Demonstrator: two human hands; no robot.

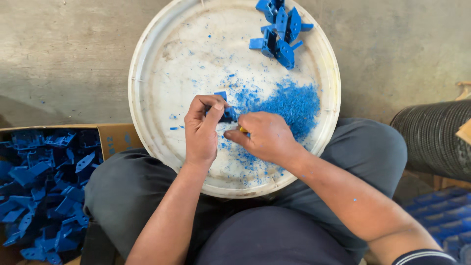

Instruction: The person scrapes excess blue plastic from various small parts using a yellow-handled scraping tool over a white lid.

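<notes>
1. The left hand (201, 130) pinches a small blue part (226, 114) over the white tray (147, 59) on the lap.
2. The right hand (265, 137) is closed around a yellow tool (243, 130) (mostly hidden).
3. The part seems light, stiff plastic; hold its flat edges.

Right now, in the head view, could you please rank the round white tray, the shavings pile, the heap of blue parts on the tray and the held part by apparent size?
1. round white tray
2. shavings pile
3. heap of blue parts, close to the pile
4. held part, mostly hidden by the left hand
</notes>
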